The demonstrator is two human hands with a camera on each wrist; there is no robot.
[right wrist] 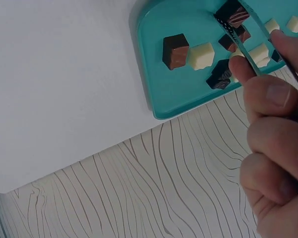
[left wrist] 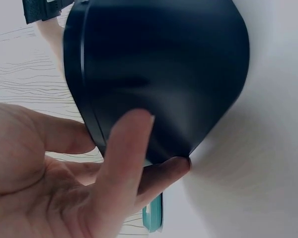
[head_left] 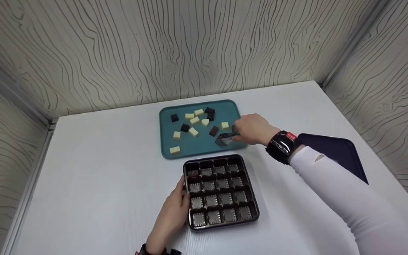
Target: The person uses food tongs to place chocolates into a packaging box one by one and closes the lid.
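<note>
I have the right hand (head_left: 255,128) pinching a pair of tongs (head_left: 228,134) between thumb and fingers, the other fingers curled in toward the palm. At the far end of the tongs, ahead of those fingertips, I see a dark piece (right wrist: 237,15) over the teal tray (head_left: 195,146). It is a small block, near black, with thin pale stripes on one face. It lines up between the tong tips on the right wrist view, though I cannot tell whether they touch it.

The teal tray runs out to the left of the right fingers, with cream blocks (head_left: 194,120) and other dark blocks (head_left: 174,117) scattered over it, some clustered, some apart. A taller brown block (right wrist: 176,52) stands near the tray's edge, touching or just beside a cream one.

My left hand (head_left: 172,207) has its fingers extended along the near-left side of a black box (head_left: 224,227), touching it. The box holds sixteen compartments to the right of those fingers; a reddish-brown piece (head_left: 193,173) sits in the far-left one, and the others show ridged, shiny bottoms. Beyond the right wrist lies a dark navy tray (head_left: 345,150), partly hidden by the sleeve.
</note>
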